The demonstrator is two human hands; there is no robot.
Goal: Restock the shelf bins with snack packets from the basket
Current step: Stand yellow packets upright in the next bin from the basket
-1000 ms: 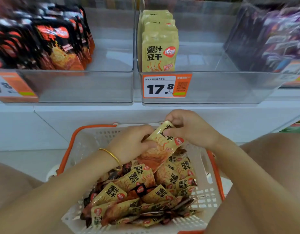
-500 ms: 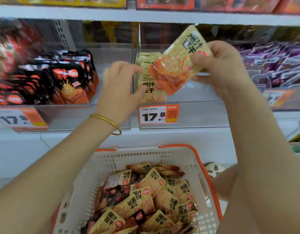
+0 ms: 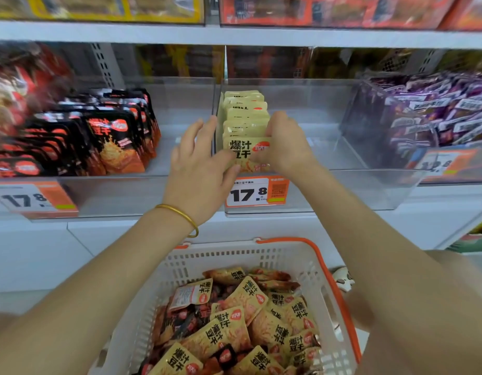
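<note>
A yellow snack packet [image 3: 243,152] stands upright at the front of a row of matching packets [image 3: 245,115], in the left end of the middle clear bin [image 3: 342,190] on the shelf. The right hand [image 3: 284,143] grips its right edge, fingers [image 3: 273,128] curled around the packet. The left hand [image 3: 199,169] is spread wide at the bin's left wall, its fingers [image 3: 208,131] nearly straight and its thumb touching the packet's lower left edge. A gold bangle [image 3: 180,215] circles the left wrist.

An orange price tag [image 3: 257,192] reading 17.8 is fixed to the bin's front wall, just below the packet. The neighbouring bin [image 3: 112,196] on the left holds upright black-and-orange packets [image 3: 112,136]; on the right lies a heap of purple packets [image 3: 437,112].

Below the shelf, between the forearms, sits a white basket [image 3: 234,253] with an orange handle, filled with loose packets [image 3: 242,328], mostly yellow with some dark ones mixed in. An upper shelf [image 3: 234,33] runs above the bins, carrying blurred boxed goods.
</note>
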